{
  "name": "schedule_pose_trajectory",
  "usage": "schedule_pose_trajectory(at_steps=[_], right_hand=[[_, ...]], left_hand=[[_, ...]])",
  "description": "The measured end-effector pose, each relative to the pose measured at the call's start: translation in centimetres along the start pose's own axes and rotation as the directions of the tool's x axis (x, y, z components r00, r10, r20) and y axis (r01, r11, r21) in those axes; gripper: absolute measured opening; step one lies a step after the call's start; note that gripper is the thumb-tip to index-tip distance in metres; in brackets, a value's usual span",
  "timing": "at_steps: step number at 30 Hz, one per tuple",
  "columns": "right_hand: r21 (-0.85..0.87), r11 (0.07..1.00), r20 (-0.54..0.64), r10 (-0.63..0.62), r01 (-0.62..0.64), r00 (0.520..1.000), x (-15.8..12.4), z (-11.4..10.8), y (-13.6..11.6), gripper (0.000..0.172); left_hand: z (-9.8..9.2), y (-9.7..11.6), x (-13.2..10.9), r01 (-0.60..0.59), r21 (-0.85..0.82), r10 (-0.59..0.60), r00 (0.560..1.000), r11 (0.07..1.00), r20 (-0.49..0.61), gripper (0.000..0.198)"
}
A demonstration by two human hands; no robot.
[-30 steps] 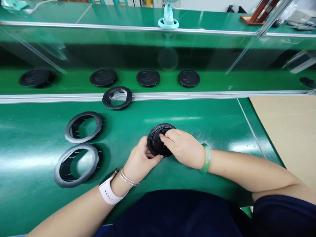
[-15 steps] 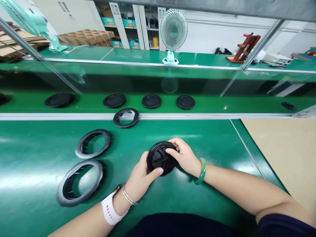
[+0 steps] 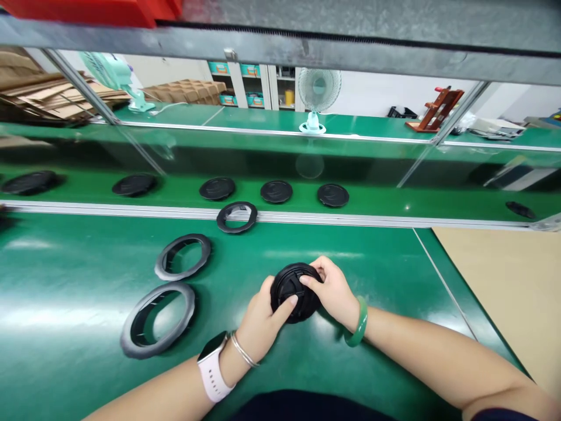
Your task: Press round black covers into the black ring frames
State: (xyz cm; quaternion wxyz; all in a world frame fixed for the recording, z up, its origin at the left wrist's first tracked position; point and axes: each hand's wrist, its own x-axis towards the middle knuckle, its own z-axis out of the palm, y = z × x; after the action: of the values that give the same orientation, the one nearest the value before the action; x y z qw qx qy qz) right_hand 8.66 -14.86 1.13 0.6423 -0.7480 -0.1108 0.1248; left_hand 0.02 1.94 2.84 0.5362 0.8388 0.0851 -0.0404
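A round black plastic cap (image 3: 291, 286) is tilted up off the green table (image 3: 381, 263), gripped from both sides. My left hand (image 3: 263, 321), with a white watch and a silver bangle on the wrist, holds its left edge with the thumb laid across its face. My right hand (image 3: 335, 289), wearing a green bangle, holds its right edge with fingertips on top. Left of my hands lie three grey-black rings: a large ring (image 3: 158, 320), a middle ring (image 3: 183, 256) and a small ring (image 3: 237, 217) on the metal rail.
Beyond the metal rail (image 3: 394, 221) several black caps (image 3: 276, 191) lie in a row on the green conveyor belt. A small desk fan (image 3: 318, 93) stands on the far bench. Tan floor (image 3: 504, 275) shows at the right.
The view has tilted upward, revealing the far bench and fan. Both hands have lifted the cap's face toward me, and my left thumb has moved onto it.
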Motion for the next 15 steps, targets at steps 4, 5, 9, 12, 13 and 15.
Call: schedule_pose_trajectory(at_steps=[4, 5, 9, 12, 13, 15], right_hand=[[0.054, 0.998, 0.036, 0.029, -0.031, 0.999, 0.2, -0.3, -0.2, 0.03], [0.062, 0.998, 0.076, 0.014, -0.019, 0.997, 0.2, -0.5, -0.4, 0.03], [0.149, 0.989, 0.343, -0.04, -0.013, 0.938, 0.5, -1.4, -1.2, 0.052], [0.117, 0.992, 0.373, -0.004, -0.042, 0.928, 0.4, -1.3, -1.5, 0.056], [0.114, 0.992, 0.35, 0.003, -0.046, 0.937, 0.2, -1.2, -1.5, 0.053], [0.135, 0.989, 0.302, 0.014, -0.057, 0.953, 0.0, -0.8, -1.4, 0.047]], left_hand=[[0.1, 0.0, 0.1, -0.01, -0.014, 0.01, 1.0, 1.0, -0.006, 0.038], [0.1, 0.0, 0.2, -0.008, -0.032, 0.008, 1.0, 0.999, -0.007, 0.039], [0.0, -0.1, 0.5, -0.004, -0.113, 0.002, 1.0, 0.994, -0.017, 0.041], [-0.2, 0.0, 0.6, -0.013, -0.125, 0.011, 1.0, 0.992, -0.014, 0.039], [-0.2, -0.1, 0.5, -0.018, -0.12, 0.017, 1.0, 0.993, -0.01, 0.037], [-0.2, -0.2, 0.4, -0.028, -0.096, 0.027, 1.0, 0.995, -0.005, 0.036]])
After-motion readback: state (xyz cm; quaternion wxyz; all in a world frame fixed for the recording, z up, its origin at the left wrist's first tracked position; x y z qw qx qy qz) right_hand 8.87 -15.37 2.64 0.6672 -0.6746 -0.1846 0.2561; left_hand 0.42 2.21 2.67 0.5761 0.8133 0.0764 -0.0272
